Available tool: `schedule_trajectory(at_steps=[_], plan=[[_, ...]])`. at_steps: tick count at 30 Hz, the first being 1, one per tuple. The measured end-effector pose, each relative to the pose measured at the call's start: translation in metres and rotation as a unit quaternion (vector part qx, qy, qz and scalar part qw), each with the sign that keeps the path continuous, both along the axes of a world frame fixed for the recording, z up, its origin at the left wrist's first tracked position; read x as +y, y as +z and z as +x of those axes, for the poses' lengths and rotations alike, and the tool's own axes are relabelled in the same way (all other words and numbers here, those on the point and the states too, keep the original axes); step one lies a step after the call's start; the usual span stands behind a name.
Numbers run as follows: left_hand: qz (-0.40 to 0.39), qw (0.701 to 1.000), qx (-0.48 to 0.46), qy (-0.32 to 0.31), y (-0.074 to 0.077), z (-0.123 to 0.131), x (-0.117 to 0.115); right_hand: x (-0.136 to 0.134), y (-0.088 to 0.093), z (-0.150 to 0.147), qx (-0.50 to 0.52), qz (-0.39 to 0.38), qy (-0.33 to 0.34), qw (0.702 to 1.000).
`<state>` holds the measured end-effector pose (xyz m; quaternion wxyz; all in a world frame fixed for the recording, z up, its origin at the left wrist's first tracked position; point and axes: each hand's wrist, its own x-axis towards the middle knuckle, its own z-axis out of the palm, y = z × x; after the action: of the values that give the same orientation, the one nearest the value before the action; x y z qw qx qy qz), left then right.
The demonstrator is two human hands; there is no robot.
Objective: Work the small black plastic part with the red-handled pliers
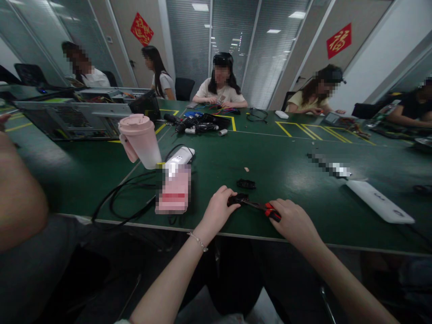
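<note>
Near the table's front edge, my left hand (218,207) pinches a small black part (240,198) between thumb and fingers. My right hand (293,220) is wrapped round the red and black handles of a pair of pliers (258,205). The pliers' jaws point left and meet the black part; whether they grip it is too small to tell. Just beyond lies a second black piece (246,183), touched by neither hand. A little farther back is a tiny tan scrap (246,169).
Left of my hands are a pink cup (140,139), a white power strip (178,157), a blurred pink item (173,191) and black cables (114,198). An open computer case (77,117) stands behind. Another white strip (380,200) lies right. People sit across the table; someone's arm (20,193) is at left.
</note>
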<state>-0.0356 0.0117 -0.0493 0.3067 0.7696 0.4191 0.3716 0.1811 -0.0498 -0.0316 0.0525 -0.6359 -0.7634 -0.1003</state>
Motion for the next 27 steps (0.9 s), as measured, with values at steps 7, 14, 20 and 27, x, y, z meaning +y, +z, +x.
schedule_trajectory(at_steps=[7, 14, 20, 27], plan=[[0.012, 1.0, 0.018, 0.002, -0.0032, -0.0002, 0.0004, 0.0002, 0.0019, -0.0017, 0.01, -0.024, -0.015, 1.0], [0.01, 1.0, 0.016, -0.001, -0.0014, -0.0001, -0.0001, -0.0004, 0.0067, -0.0031, -0.008, -0.028, -0.015, 0.999], [0.005, 1.0, 0.009, 0.002, 0.0019, -0.0001, -0.0012, -0.0005, 0.0064, -0.0031, 0.003, -0.022, -0.013, 1.0], [-0.005, 1.0, 0.004, 0.002, 0.0026, 0.0008, -0.0017, -0.0012, 0.0046, -0.0026, -0.007, -0.013, -0.011, 1.0]])
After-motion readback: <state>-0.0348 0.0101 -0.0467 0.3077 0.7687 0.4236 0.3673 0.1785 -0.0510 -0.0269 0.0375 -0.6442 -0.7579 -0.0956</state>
